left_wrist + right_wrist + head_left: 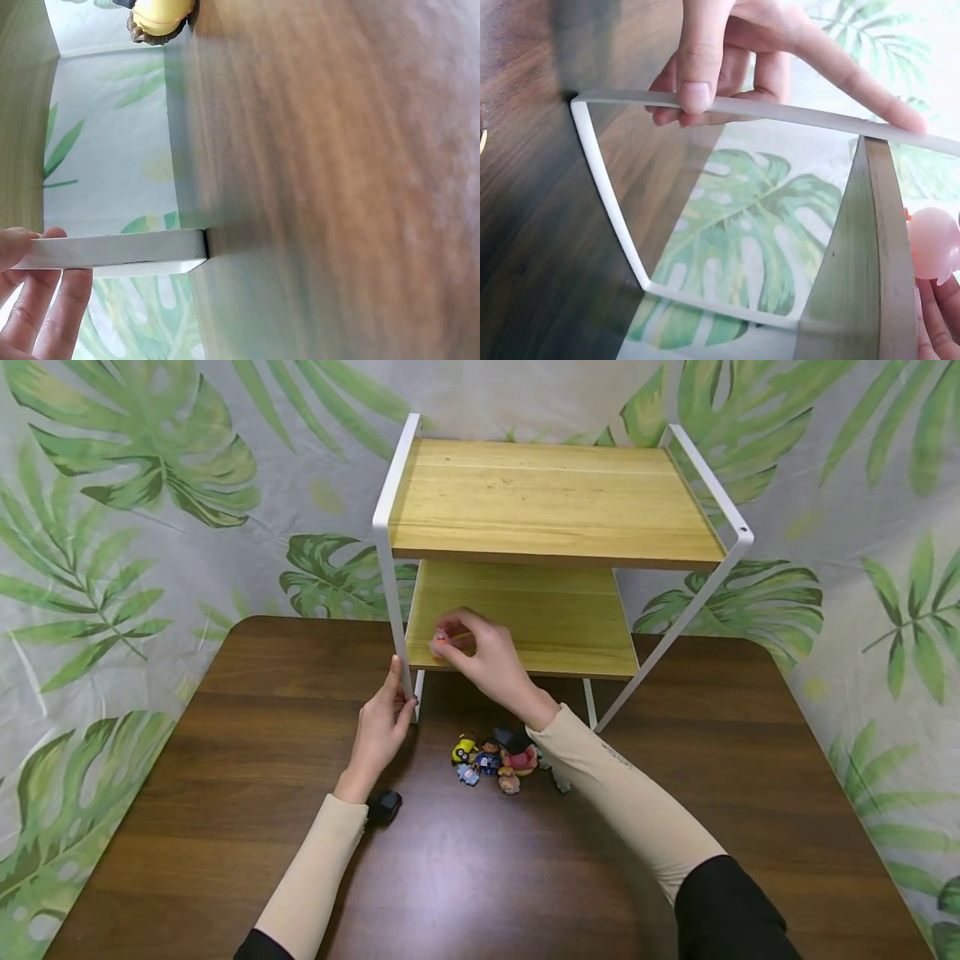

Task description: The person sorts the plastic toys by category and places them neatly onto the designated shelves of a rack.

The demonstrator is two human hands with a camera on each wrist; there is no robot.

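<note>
While the left hand [377,735] clasps a slim white flat-sided post [392,597], the right hand [491,660] pinches a small rounded pink figurine [440,639]

As we read the head view, the figurine is at the left front of the rack's lower board [555,627], a pale yellow wood-grained rectangle; whether it touches the surface or sits just above it, we cannot tell. Right grip: narrow, thumb and fingertips on the figurine. From the right wrist we see its pink body just beside the board's front edge.

Left grip: narrow, holding the post, thumb on one side and fingers on the other; we note one finger stretched along it past the board's level.

Above, we record a matching upper board [547,497] between white side bars [711,485]. On the dark brown wood-grained desk [247,760], in front of the rack, we see a tight cluster of small multicoloured figurines [488,758], partly hidden by the right forearm. Near the left cuff we note a small black boxy object [385,807]. Behind hangs pale cloth printed with green leaves [161,460].
</note>
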